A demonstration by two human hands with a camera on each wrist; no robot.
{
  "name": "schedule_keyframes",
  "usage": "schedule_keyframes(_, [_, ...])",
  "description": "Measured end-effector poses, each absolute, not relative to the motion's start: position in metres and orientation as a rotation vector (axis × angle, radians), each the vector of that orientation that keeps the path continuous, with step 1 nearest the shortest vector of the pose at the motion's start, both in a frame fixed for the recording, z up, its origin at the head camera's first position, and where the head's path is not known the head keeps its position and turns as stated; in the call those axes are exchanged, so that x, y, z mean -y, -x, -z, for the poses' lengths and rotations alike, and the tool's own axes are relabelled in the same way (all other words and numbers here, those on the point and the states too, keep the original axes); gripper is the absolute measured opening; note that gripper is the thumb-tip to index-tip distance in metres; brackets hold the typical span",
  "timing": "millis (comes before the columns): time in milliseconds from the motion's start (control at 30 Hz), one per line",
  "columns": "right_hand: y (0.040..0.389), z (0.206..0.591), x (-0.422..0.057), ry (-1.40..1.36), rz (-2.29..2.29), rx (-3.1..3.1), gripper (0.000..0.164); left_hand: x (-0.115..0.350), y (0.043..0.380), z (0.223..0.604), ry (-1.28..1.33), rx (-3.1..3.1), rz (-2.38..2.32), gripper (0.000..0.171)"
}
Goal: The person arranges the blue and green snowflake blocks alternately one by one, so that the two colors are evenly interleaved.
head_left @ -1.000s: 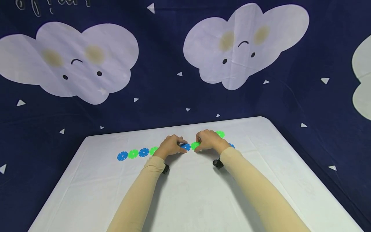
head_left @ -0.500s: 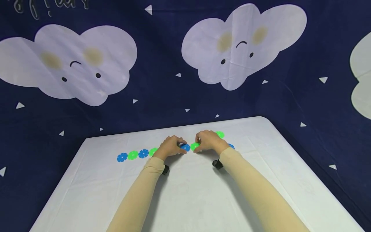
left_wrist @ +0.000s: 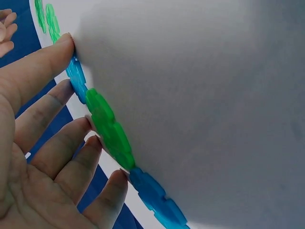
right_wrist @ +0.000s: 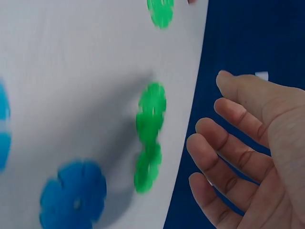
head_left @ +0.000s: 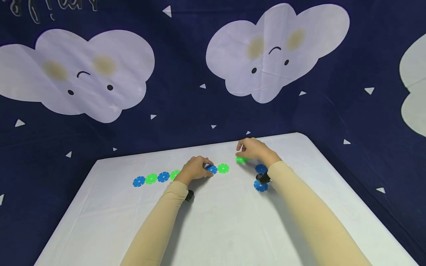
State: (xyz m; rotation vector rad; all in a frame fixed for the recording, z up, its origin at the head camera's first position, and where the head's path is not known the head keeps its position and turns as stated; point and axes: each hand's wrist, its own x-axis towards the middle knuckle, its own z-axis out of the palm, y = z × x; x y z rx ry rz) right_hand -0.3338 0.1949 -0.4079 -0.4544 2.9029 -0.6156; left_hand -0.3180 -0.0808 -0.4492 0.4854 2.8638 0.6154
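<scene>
On the white table, notched plastic discs lie in a row of alternating blue and green. My left hand (head_left: 194, 169) pinches a blue disc (left_wrist: 77, 78) by its edges between thumb and index finger. A green disc (head_left: 223, 168) lies directly to the right of that blue one. Part of the row is hidden behind the left hand. My right hand (head_left: 255, 149) hovers above the far right part of the table, fingers loosely bent and holding nothing. Close below it are loose green discs (right_wrist: 151, 109), apart from the fingers in the right wrist view.
Two blue discs, one farther (head_left: 261, 169) and one nearer (head_left: 261, 186), lie by the right wrist. The row's left end is a blue disc (head_left: 139, 181). A dark blue cloth with clouds (head_left: 276, 55) hangs behind the table's far edge.
My right hand has let go of the green disc at the row's end and moved right and farther back, over the loose green discs. The left hand stays in place.
</scene>
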Motion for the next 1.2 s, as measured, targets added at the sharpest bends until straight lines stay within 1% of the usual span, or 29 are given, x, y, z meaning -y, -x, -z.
schedule_keyframes(233, [0.335, 0.407, -0.217, 0.41, 0.623, -2.903, 0.036, 0.081, 0.315, 0.448, -0.499, -2.864, -0.613, 0.042])
schedule_keyframes(433, [0.33, 0.408, -0.23, 0.433, 0.633, -2.86, 0.03, 0.081, 0.313, 0.45, -0.505, -2.864, -0.633, 0.043])
schedule_keyframes(567, [0.322, 0.407, -0.238, 0.433, 0.602, -2.81, 0.032, 0.08, 0.313, 0.45, -0.52, -2.864, -0.598, 0.045])
schedule_keyframes(800, [0.298, 0.406, -0.247, 0.451, 0.553, -2.706, 0.04, 0.078, 0.312, 0.446, -0.593, -2.866, -0.562, 0.044])
schedule_keyframes(1200, [0.247, 0.416, -0.248, 0.49, 0.595, -2.65, 0.043, 0.06, 0.314, 0.452, -0.675, -2.87, -0.627, 0.051])
